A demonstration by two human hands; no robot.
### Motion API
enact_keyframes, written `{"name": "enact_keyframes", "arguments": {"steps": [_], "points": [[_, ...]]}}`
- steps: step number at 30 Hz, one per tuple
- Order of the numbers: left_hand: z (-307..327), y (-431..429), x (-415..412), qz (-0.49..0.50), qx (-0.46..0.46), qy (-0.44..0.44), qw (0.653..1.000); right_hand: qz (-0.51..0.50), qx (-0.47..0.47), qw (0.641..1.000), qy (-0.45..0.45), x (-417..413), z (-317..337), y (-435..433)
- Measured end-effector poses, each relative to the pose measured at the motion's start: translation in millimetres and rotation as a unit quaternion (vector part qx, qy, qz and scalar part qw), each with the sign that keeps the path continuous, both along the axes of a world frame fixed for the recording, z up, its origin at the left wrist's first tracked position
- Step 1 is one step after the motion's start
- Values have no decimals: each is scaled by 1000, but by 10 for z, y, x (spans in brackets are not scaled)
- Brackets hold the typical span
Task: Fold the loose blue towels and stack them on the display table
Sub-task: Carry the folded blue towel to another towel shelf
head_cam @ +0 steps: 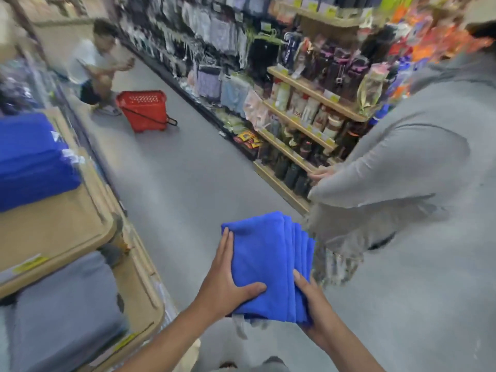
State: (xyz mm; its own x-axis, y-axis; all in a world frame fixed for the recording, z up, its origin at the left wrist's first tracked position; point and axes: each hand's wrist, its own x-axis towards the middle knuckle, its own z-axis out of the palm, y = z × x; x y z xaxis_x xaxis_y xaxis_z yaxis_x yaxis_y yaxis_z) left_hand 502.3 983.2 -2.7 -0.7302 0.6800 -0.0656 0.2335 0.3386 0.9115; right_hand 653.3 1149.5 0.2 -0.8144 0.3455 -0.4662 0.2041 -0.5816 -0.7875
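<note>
A folded blue towel (268,261), several layers thick, is held in the air over the aisle floor in front of me. My left hand (224,280) grips its left edge with the thumb on top. My right hand (311,302) holds its lower right corner from the side. On the tan display table (67,218) at the left lies a stack of blue towels (29,159), well apart from the towel in my hands.
Grey folded towels (64,312) lie on a lower table tier at the bottom left. A person in grey clothing (418,167) stands close on the right by wooden shelves (303,124). A red basket (143,110) and a crouching person (96,65) are down the aisle.
</note>
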Motion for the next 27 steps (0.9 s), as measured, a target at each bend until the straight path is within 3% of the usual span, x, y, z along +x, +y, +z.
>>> {"name": "enact_keyframes", "arguments": {"steps": [9, 15, 23, 27], "points": [[95, 395, -1230, 179, -38, 17, 983, 155, -21, 988, -5, -1907, 125, 749], [343, 524, -1870, 316, -34, 23, 948, 316, -27, 948, 7, -3162, 346, 1012], [787, 290, -2338, 545, -17, 67, 836, 509, -33, 860, 16, -4576, 811, 589], [1035, -26, -2470, 632, -21, 121, 765, 611, -14, 789, 54, -5151, 1062, 60]]}}
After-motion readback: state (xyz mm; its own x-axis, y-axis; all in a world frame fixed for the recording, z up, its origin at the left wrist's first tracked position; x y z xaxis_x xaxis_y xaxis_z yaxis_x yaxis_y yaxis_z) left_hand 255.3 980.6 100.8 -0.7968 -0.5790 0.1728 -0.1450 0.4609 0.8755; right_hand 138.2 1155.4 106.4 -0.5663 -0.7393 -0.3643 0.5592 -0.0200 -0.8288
